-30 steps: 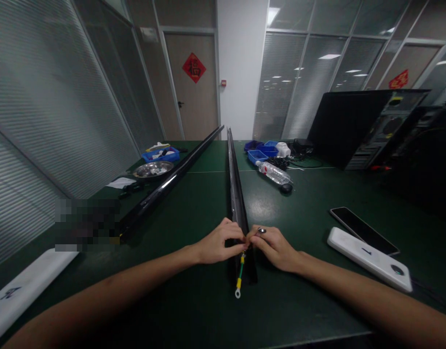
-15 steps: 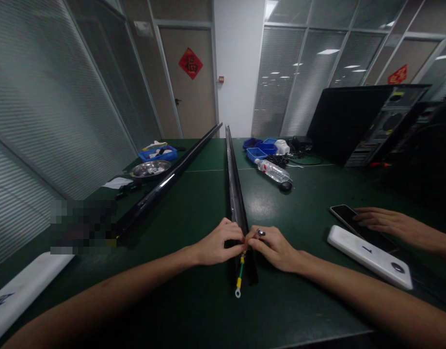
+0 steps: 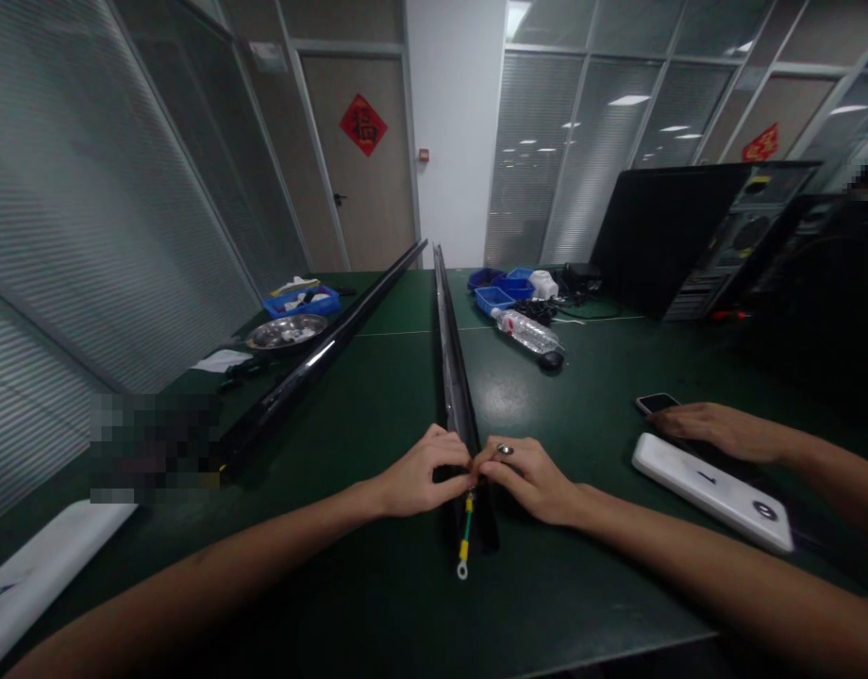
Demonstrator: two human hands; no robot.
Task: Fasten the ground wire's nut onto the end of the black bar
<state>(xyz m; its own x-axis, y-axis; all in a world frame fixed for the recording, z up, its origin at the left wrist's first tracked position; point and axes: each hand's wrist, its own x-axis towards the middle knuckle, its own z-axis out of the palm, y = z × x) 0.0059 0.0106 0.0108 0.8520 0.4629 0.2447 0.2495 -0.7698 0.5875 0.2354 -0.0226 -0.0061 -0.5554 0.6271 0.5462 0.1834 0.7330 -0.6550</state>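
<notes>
A long black metal channel (image 3: 457,377) runs away from me along the table, its near end under my hands. From that end a short green wire (image 3: 468,523) with yellow sleeves and a ring terminal (image 3: 462,570) hangs toward me. My left hand (image 3: 434,474) is closed, thumb and finger pinching at the wire's upper end. Against it, my right hand (image 3: 525,476), with a ring on one finger, is also closed in a pinch. Whatever sits between the right fingertips is hidden.
A second black channel (image 3: 321,354) lies to the left. Further back are a metal bowl (image 3: 287,332), blue trays (image 3: 493,300) and a plastic bottle (image 3: 525,332). At right, a co-worker's hand (image 3: 717,429) rests over a phone (image 3: 657,403), beside a white device (image 3: 713,492).
My two hands keep their pinch at the channel's end with barely any movement. The co-worker's hand has moved left over the phone and covers more of it. The view has shifted slightly.
</notes>
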